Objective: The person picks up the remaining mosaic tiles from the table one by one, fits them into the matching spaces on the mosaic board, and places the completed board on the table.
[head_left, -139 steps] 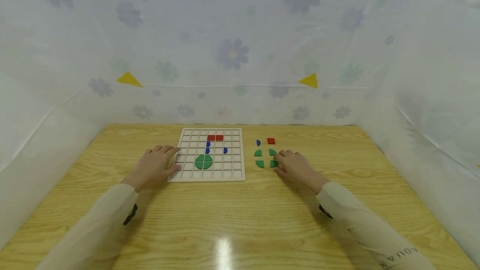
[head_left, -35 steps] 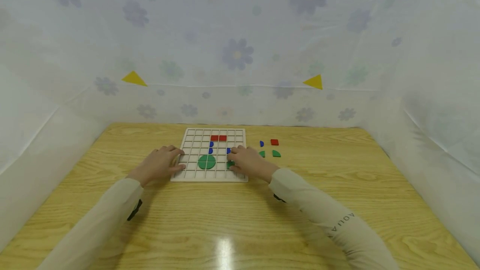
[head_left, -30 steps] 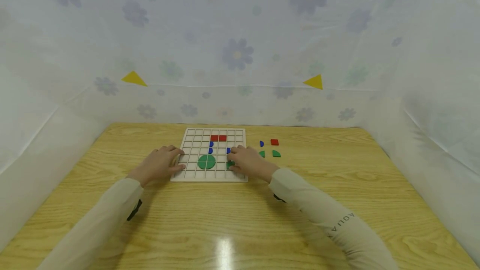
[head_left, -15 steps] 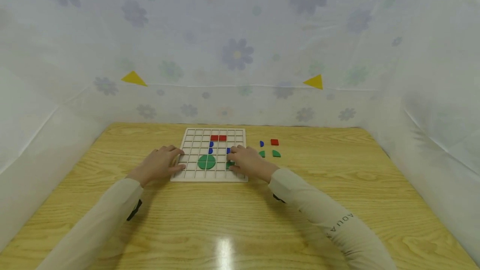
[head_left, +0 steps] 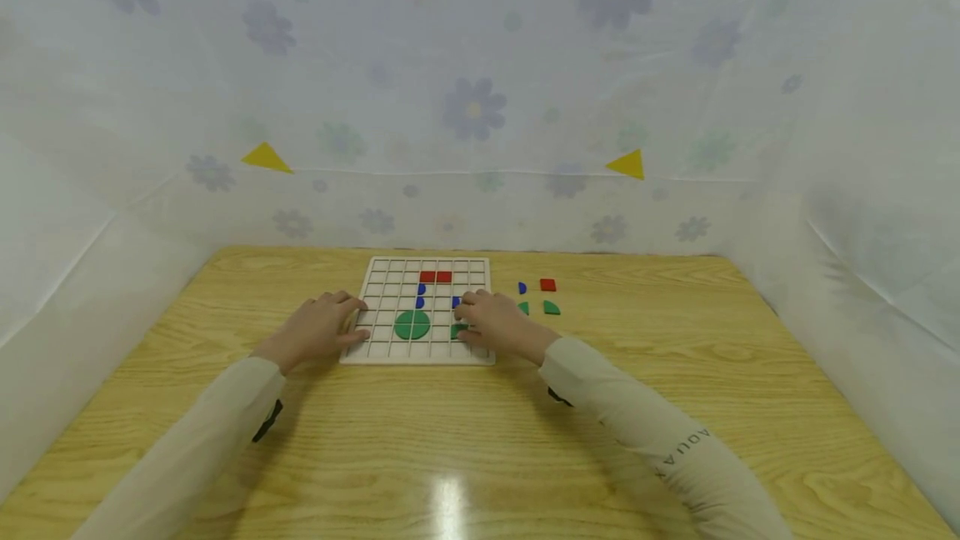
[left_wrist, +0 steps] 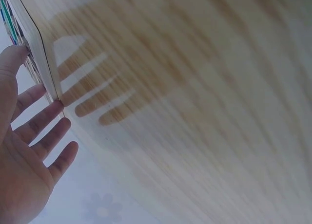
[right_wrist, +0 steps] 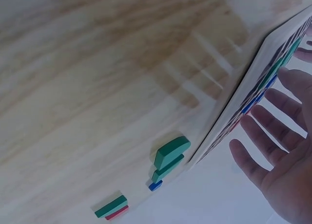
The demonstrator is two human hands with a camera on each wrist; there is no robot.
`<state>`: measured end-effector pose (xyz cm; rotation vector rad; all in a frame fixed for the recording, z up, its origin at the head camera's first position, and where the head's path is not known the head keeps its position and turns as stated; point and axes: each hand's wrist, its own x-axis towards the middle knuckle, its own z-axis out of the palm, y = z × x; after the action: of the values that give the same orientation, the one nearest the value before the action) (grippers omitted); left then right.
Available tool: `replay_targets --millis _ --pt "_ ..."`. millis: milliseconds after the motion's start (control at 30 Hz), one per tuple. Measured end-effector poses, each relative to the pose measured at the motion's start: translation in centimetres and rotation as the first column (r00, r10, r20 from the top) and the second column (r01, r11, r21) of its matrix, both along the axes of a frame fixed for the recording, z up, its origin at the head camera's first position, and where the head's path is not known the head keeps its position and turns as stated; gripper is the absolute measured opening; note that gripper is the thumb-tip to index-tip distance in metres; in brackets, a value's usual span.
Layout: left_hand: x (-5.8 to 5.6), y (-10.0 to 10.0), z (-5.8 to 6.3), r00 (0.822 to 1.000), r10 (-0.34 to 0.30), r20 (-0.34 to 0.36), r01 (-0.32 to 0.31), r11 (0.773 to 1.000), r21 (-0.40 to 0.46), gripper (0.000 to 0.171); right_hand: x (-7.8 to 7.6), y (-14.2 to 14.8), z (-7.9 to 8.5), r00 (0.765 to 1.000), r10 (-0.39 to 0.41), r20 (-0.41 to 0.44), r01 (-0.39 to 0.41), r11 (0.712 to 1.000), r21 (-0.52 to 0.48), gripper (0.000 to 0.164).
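A white gridded board [head_left: 381,348] lies on the table, with several flat pieces in its cells. Two red squares [head_left: 436,277] sit side by side near its top. Blue half-circles [head_left: 420,302] are below them, and green quarter-circles form a disc [head_left: 412,325]. My left hand [head_left: 315,330] rests along the board's left edge, fingers straight, thumb touching the rim. My right hand [head_left: 498,323] is over the board's right side with fingers extended. Its thumb and index fingertips touch near a partly hidden green quarter-circle [head_left: 458,331] and a blue half-circle [head_left: 456,302].
Right of the board lie a loose blue half-circle [head_left: 522,287], a red square [head_left: 548,285] and green quarter-circles [head_left: 552,307]. Another green quarter-circle [right_wrist: 170,153], hidden by the right hand in the head view, shows in the right wrist view. Floral cloth surrounds the wooden table [head_left: 390,457].
Since the oldest frame, my right hand has moved left from the loose pieces onto the board, and one green quarter-circle has come there too. Over the last second both hands stay nearly still.
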<state>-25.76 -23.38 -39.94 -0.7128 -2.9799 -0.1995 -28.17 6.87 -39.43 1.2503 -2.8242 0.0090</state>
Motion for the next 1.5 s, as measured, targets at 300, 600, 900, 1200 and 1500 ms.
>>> replay_targets --millis 300,600,900,1200,1500 --pt "0.0 -0.1 0.0 1.0 0.004 0.004 -0.004 1.0 -0.002 0.051 -0.1 1.5 0.2 1.0 0.004 -0.01 -0.005 0.998 -0.066 0.025" --pt "0.0 -0.1 0.0 1.0 0.011 0.009 -0.011 1.0 -0.008 0.051 0.0 3.9 -0.1 0.996 -0.005 -0.095 -0.005 0.995 -0.103 0.023" --pt "0.1 -0.3 0.1 1.0 0.002 0.006 -0.002 1.0 -0.011 0.05 0.5 6.5 -0.1 0.997 -0.029 -0.07 0.02 0.992 -0.127 0.027" --pt "0.0 -0.2 0.1 1.0 0.005 0.006 -0.005 1.0 -0.017 0.052 0.6 7.9 -0.2 0.993 -0.114 -0.032 0.112 0.992 -0.064 0.03" --pt "0.1 -0.2 0.2 1.0 -0.001 0.01 0.001 1.0 -0.014 0.05 0.7 8.5 -0.4 0.988 -0.152 -0.025 0.151 0.988 -0.045 0.022"
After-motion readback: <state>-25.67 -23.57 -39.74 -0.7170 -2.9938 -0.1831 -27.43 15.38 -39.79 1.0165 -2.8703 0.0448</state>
